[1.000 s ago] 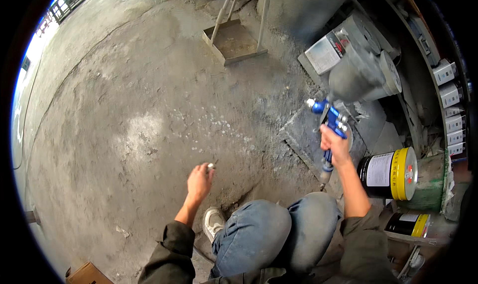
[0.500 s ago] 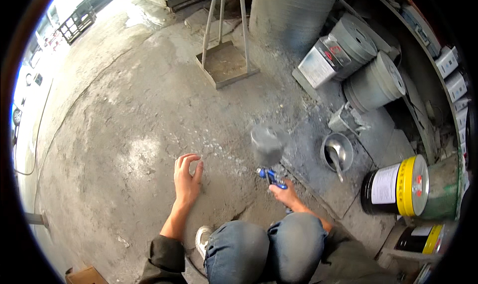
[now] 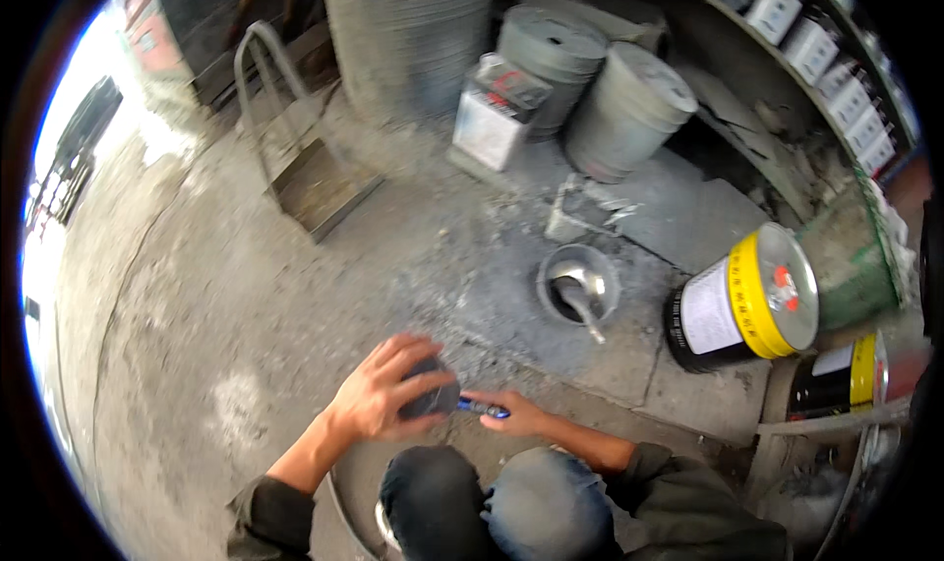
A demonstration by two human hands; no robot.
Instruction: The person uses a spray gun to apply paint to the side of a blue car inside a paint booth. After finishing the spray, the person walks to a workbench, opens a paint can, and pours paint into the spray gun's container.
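My right hand (image 3: 524,418) is closed round the blue handle of a spray gun (image 3: 484,408), just beyond my knees. A round grey cup (image 3: 433,394) sits on the gun, and the fingers of my left hand (image 3: 379,392) are curled about it from the left side. Part of the cup is covered by those fingers, and the picture is a little blurred there. To the right and farther off, a metal bowl (image 3: 612,288) rests on the floor with a grey-handled scoop or ladle (image 3: 587,315) leaning in it.
A black and yellow drum (image 3: 710,310) lies tilted at the right, beside a green bin (image 3: 854,251). Grey pails (image 3: 629,109) and a square can (image 3: 489,123) stand at the back. A long-handled dustpan (image 3: 320,182) is at far left. White boxes line a shelf (image 3: 733,30).
The spray gun has come nearer and to the left in my right hand. My left hand, apart from it before, has taken hold of the cup. The view has swung right.
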